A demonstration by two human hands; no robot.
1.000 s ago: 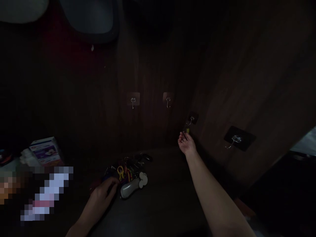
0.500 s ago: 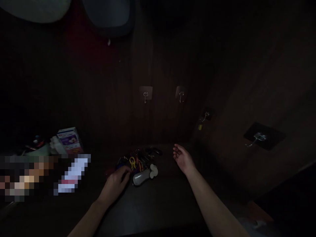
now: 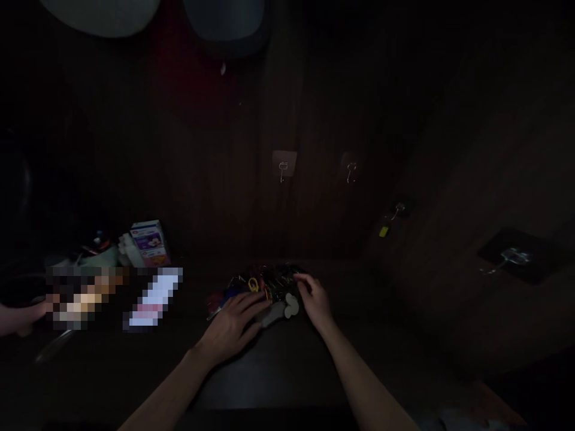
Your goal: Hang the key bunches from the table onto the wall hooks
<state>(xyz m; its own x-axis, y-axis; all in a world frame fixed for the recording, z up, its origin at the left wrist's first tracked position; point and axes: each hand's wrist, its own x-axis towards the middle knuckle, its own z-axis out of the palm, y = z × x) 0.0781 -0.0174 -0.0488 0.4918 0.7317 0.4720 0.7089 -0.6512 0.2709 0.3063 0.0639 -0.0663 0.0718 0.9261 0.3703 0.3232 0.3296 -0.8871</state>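
Your left hand [image 3: 229, 326] spreads, seemingly empty; right hand [image 3: 317, 303] half-curls, hold unclear; tugging small, tangled, multicoloured trinkets [image 3: 272, 281] beneath your fingers risks snags.

Dirs from pile of small items [image 3: 268, 276], mid-bench [image 3: 251, 383]. L hand [image 3: 228, 328] at 7, fingers over pile's near edge. R hand [image 3: 317, 301] at 4, fingertips by pile's R edge. Gadget [image 3: 275, 313] at 6, partly under L hand. Carton [image 3: 150, 240] at 10; pixelated item [image 3: 155, 302] at 9, before carton. Back-wall [image 3: 215, 191] hooks: one [image 3: 283, 166] at 12, other [image 3: 351, 167] at 1. R-wall [image 3: 453, 179] hooks: one [image 3: 399, 208] at 2, tag [image 3: 383, 231] hung below; other [image 3: 514, 257] at 3.
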